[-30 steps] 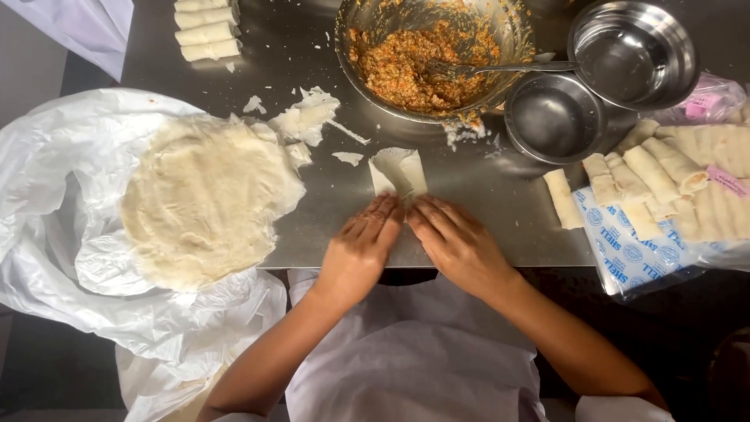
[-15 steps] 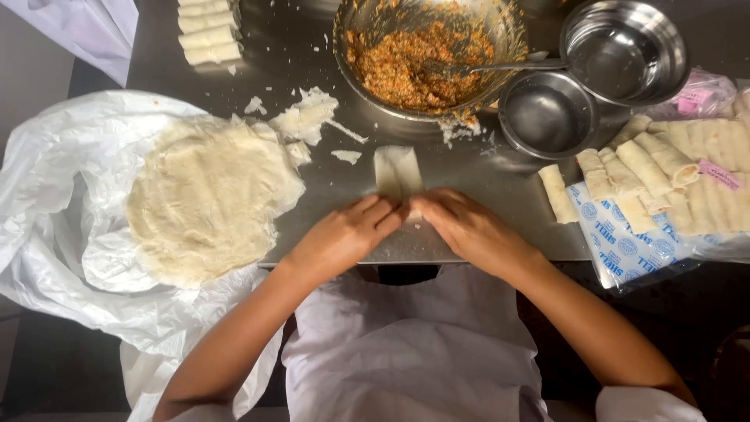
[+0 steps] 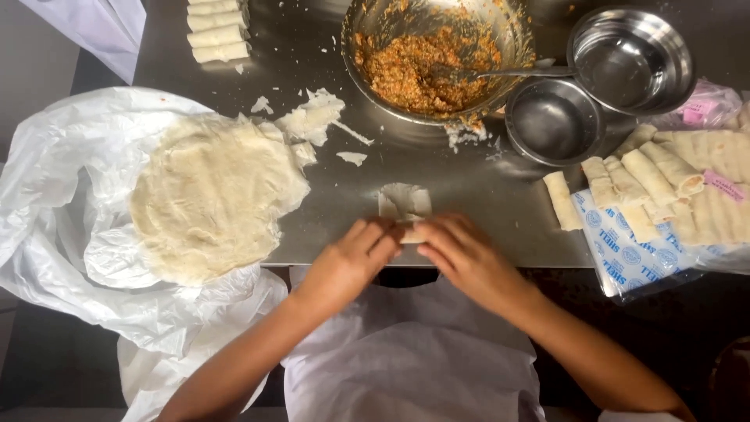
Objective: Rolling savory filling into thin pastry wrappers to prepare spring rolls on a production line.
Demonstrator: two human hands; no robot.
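Head view is showing both hands working at the near edge of the grey stainless-steel table (image 3: pixel 469 195), which serves as the landmark for all positions below.

Nearest the body, the left hand (image 3: pixel 351 262) and the right hand (image 3: pixel 461 258) are meeting at the table's near edge, fingertips pointing inward toward each other. The fingers of both hands are curled and pinching the near end of the pale, thin, partly rolled pastry wrapper (image 3: pixel 405 205). The rolled portion is lying crosswise under the fingertips; the unrolled flap is extending away from the fingers toward the table's centre. The roll's long axis is therefore running left to right, and the free sheet is lying directly ahead of both hands. Both hands are sitting about equally near to it.

Left of the hands, a round stack of pale flat wrappers (image 3: pixel 207 195) is resting on a white crumpled plastic bag (image 3: pixel 55 234) that is overhanging the table's left edge.

Right of the hands, finished pale rolls (image 3: pixel 648 176) are lying on the table's right side.

Farther across the table, a large steel bowl of orange-brown filling (image 3: pixel 426 66) is standing beside two empty steel bowls (image 3: pixel 555 121).
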